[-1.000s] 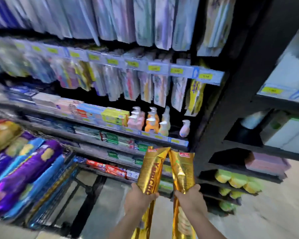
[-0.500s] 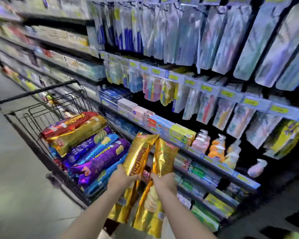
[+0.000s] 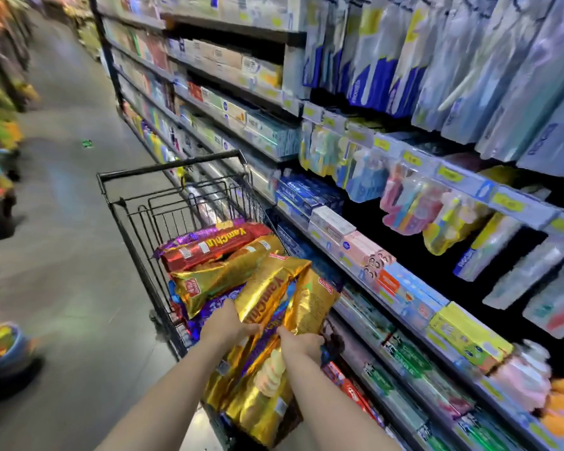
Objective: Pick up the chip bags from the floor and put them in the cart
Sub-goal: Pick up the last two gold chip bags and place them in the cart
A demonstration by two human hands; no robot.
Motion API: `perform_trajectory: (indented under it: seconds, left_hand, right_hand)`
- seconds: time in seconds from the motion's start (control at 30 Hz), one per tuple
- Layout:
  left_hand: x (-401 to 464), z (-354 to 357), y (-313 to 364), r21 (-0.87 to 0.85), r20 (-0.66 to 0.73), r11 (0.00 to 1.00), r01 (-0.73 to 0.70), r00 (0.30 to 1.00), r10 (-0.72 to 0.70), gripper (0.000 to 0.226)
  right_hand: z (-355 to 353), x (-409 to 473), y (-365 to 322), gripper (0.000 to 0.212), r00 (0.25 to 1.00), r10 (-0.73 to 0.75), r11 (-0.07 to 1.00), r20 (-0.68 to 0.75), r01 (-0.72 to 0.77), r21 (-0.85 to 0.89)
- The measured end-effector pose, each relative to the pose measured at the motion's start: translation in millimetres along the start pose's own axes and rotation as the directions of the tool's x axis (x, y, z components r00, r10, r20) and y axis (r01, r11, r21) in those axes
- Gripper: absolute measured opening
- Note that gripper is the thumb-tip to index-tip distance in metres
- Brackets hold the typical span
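Two gold chip bags are held above the near end of the black wire cart [image 3: 137, 222]: the left gold bag [image 3: 267, 291] is clasped by the left hand [image 3: 228, 327], the right gold bag [image 3: 313, 304] by the right hand [image 3: 302, 345]. Inside the cart, red, gold and purple bags [image 3: 215, 255] are piled. Toothpaste shelves [image 3: 355, 242] are seen just beside it.
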State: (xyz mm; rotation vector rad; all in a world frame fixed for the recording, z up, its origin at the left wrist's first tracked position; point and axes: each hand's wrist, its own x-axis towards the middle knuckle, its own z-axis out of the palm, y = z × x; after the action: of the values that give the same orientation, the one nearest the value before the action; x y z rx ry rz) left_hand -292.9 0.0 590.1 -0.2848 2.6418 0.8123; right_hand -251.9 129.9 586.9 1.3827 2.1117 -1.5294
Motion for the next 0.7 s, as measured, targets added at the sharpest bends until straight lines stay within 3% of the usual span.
perform_trajectory:
  seconds: [0.13,0.27,0.6,0.7]
  left_hand:
    - [55,-24,3,0.077,-0.006,0.997,0.02,1.0,-0.019,0.084]
    - [102,-29,7,0.131,0.074,0.991,-0.029,0.997,0.02,0.073]
    - [203,-13,4,0.245,0.308,0.956,-0.161,0.948,0.081,0.097]
    - [221,-4,-2,0.264,0.321,0.944,-0.196,0.941,0.106,0.09]
  right_hand:
    - [44,36,-35,0.091,0.999,0.033,0.997,0.025,-0.035,0.069]
    - [71,62,-55,0.086,0.995,0.099,0.994,0.009,-0.1,0.033]
    - [134,101,-81,0.08,0.907,0.317,0.948,-0.276,-0.313,0.059]
    - [153,110,-84,0.081,0.881,0.361,0.929,-0.305,-0.37,0.033]
